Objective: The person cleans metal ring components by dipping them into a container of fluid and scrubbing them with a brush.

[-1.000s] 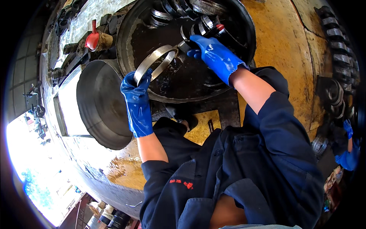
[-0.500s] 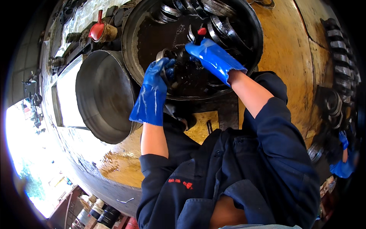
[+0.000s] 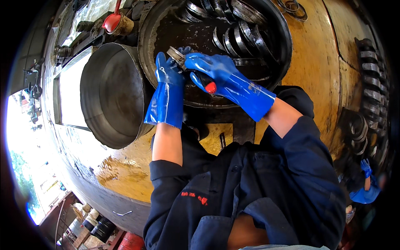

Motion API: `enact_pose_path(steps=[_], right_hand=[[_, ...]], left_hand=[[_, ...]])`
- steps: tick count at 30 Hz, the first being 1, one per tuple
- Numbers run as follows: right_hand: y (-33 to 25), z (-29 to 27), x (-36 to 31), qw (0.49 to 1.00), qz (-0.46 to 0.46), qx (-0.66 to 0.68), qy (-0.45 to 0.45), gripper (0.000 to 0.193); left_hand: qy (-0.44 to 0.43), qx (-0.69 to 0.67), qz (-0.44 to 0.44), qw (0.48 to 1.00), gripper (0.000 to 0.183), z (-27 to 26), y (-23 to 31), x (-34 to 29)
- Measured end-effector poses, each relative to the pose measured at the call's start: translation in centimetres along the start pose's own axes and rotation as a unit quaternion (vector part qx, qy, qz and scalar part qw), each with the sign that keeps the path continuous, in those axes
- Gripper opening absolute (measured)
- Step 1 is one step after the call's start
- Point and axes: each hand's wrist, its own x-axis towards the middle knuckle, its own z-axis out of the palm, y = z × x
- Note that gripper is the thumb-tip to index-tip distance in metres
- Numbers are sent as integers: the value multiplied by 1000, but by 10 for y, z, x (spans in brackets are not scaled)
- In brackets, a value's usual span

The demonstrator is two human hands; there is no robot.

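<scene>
My blue-gloved left hand (image 3: 168,79) is wrapped round a small curved metal piece (image 3: 176,55), which looks like a ring or bearing shell. It is held above the near left part of a big round basin (image 3: 284,58) of dark liquid. From the right, my right hand (image 3: 218,68), also in a blue glove, meets the same piece. A tool handle (image 3: 211,87), dark with a red end, sticks out of its grip toward me. The tool's working end is hidden between the gloves. Several oily curved metal shells (image 3: 241,39) lie in the basin's far right part.
A deep empty-looking metal tub (image 3: 110,96) stands left of the basin. Beyond it sit a red ladle (image 3: 111,21) and a dirty bucket (image 3: 125,27). Loose rings (image 3: 293,7) lie on the yellow floor, right of the basin. A co-worker's blue-gloved hand (image 3: 366,167) shows far right.
The right hand has moved left to the metal piece in my left hand. The tool's red end has swung from beyond the right hand to the near side. The metal piece is raised slightly.
</scene>
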Motion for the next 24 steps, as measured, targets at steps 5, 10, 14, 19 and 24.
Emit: enact_pose_path(steps=[5,10,14,19,24], right_hand=[[11,-1,-28,999,33,-12,-27,31],[37,9,-33,981,182,40,-52,18],[92,14,-56,906,417,29,-72,29],[39,-25,-7,783,508,360,12,29],[44,-21,4,671,390,623,96,40]], left_hand=[[24,-63,54,996,67,24,13,-13],[-5,-27,99,995,56,28,22,-24],[-29,-37,98,994,51,40,5,-6],[12,-61,133,989,52,8,20,-12],[3,-96,134,986,51,5,12,2]])
